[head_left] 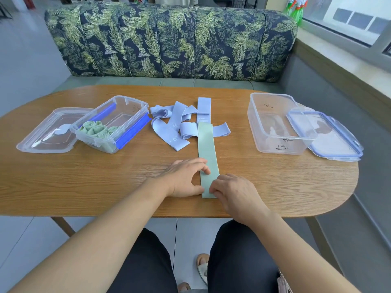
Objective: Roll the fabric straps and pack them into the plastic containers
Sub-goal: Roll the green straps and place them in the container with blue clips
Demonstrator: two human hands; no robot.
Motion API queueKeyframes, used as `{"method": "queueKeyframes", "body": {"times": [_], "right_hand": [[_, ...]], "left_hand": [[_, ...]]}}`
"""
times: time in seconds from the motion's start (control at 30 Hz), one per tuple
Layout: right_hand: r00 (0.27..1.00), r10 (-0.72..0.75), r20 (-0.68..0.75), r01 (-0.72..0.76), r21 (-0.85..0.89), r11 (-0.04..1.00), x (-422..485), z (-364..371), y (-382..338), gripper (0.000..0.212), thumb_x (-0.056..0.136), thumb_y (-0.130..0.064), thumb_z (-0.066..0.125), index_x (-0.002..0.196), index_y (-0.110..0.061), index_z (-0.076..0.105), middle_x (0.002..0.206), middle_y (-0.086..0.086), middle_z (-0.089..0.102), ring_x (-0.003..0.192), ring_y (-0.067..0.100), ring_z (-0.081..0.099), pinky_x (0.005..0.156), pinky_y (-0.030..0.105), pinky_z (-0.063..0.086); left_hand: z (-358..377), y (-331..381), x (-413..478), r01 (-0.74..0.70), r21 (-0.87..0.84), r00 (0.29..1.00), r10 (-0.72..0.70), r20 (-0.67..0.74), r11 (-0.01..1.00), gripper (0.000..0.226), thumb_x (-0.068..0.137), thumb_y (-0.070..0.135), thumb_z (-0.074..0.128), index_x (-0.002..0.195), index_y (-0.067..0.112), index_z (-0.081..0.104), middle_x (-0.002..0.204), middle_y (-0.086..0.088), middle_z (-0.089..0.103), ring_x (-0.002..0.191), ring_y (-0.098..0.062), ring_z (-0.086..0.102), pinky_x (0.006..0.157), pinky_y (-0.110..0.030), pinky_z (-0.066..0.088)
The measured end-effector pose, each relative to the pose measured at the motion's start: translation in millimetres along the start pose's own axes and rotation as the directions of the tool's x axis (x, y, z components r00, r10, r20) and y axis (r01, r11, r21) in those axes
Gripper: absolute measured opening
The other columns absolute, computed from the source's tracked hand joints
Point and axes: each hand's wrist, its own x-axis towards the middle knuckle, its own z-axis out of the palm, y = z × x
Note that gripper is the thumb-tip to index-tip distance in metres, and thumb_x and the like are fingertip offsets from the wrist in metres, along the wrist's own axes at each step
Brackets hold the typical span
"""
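Two hands work the near end of one green strap, which lies flat and straight on the table, running away from you toward the middle. Your left hand sits at its left edge, fingers bent, index tip and thumb tip on the fabric; whether they pinch it or only press, cannot tell. Your right hand has its fingers curled over the near right corner of the strap, tips tucked out of sight, holding that end. The far end of the strap overlaps a loose heap of blue straps, unrolled and tangled, at mid-table. Left of the heap stands an open box with blue clips along its long sides; several green rolls are packed in its near half. That box rests partly on its lid, which lies flat at the far left. On the right, well apart from the strap, stands a second box, open, with no straps seen inside. Its blue-rimmed lid leans against its right side. Behind the table runs a leaf-print sofa.
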Motion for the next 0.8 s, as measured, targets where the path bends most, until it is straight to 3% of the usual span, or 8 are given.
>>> {"method": "queueKeyframes", "body": {"times": [0.17, 0.3, 0.43, 0.5, 0.6, 0.7, 0.8], "right_hand": [[0.999, -0.013, -0.033, 0.012, -0.035, 0.999, 2, 3, 3, 0.014, 0.076, -0.010, 0.076, 0.078, -0.023, 0.073, 0.073, -0.005, 0.059, 0.066, 0.019, 0.056, 0.052, 0.024, 0.036], [1.000, 0.000, 0.011, 0.001, -0.022, 1.000, 5, 4, 4, 0.014, 0.088, -0.011, 0.062, 0.088, -0.020, 0.073, 0.082, -0.002, 0.062, 0.078, 0.022, 0.054, 0.060, 0.028, 0.034], [0.999, -0.004, 0.051, 0.004, 0.004, 1.000, 7, 2, 6, 0.022, 0.096, -0.015, 0.050, 0.099, -0.020, 0.072, 0.095, -0.002, 0.063, 0.089, 0.020, 0.049, 0.068, 0.026, 0.029], [0.998, 0.000, 0.058, -0.001, 0.012, 1.000, 8, 2, 7, 0.023, 0.097, -0.016, 0.049, 0.102, -0.020, 0.071, 0.098, -0.004, 0.064, 0.092, 0.017, 0.048, 0.069, 0.025, 0.029], [0.998, 0.047, 0.044, -0.049, 0.038, 0.998, 9, 1, 8, 0.016, 0.094, -0.017, 0.053, 0.102, -0.019, 0.067, 0.097, -0.007, 0.067, 0.091, 0.016, 0.049, 0.069, 0.024, 0.030], [0.995, 0.083, 0.062, -0.086, 0.057, 0.995, 11, 0, 8, 0.011, 0.091, -0.017, 0.056, 0.097, -0.019, 0.065, 0.093, -0.007, 0.068, 0.090, 0.016, 0.049, 0.067, 0.025, 0.028], [0.988, 0.138, 0.072, -0.146, 0.111, 0.983, 14, 2, 12, 0.009, 0.088, -0.022, 0.059, 0.093, -0.025, 0.066, 0.090, -0.004, 0.066, 0.090, 0.017, 0.053, 0.067, 0.027, 0.035]], "left_hand": [[0, 0, 0, 0.007, -0.018, 1.000, -0.007, 0.005, 1.000, 0.045, 0.082, 0.037, 0.066, 0.123, 0.037, 0.048, 0.153, 0.015, 0.027, 0.141, -0.008, 0.025, 0.116, -0.034, 0.015], [-5, 4, -1, 0.037, -0.055, 0.999, -0.035, 0.034, 0.998, 0.045, 0.079, 0.026, 0.066, 0.120, 0.039, 0.051, 0.153, 0.016, 0.029, 0.140, -0.009, 0.027, 0.117, -0.035, 0.017], [-7, 6, -4, 0.111, -0.234, 0.993, -0.098, 0.066, 0.966, 0.044, 0.059, 0.027, 0.056, 0.098, 0.047, 0.050, 0.149, 0.016, 0.035, 0.137, -0.018, 0.034, 0.113, -0.040, 0.028], [-9, 9, -7, 0.105, -0.244, 0.993, -0.088, 0.078, 0.964, 0.043, 0.059, 0.031, 0.061, 0.099, 0.041, 0.050, 0.141, 0.016, 0.040, 0.132, -0.019, 0.039, 0.107, -0.035, 0.032], [-9, 15, -9, 0.047, -0.140, 0.998, -0.041, 0.045, 0.989, 0.039, 0.071, 0.026, 0.074, 0.104, 0.029, 0.053, 0.123, 0.020, 0.038, 0.126, -0.017, 0.041, 0.095, -0.022, 0.023], [-2, 10, -10, 0.052, -0.120, 0.998, -0.048, 0.039, 0.991, 0.033, 0.068, 0.038, 0.079, 0.092, 0.038, 0.056, 0.150, 0.015, 0.028, 0.138, -0.020, 0.028, 0.105, -0.025, 0.017], [1, 7, -11, 0.073, -0.137, 0.996, -0.066, 0.055, 0.988, 0.026, 0.069, 0.042, 0.078, 0.086, 0.041, 0.059, 0.156, 0.015, 0.021, 0.142, -0.021, 0.021, 0.113, -0.032, 0.017]]}}
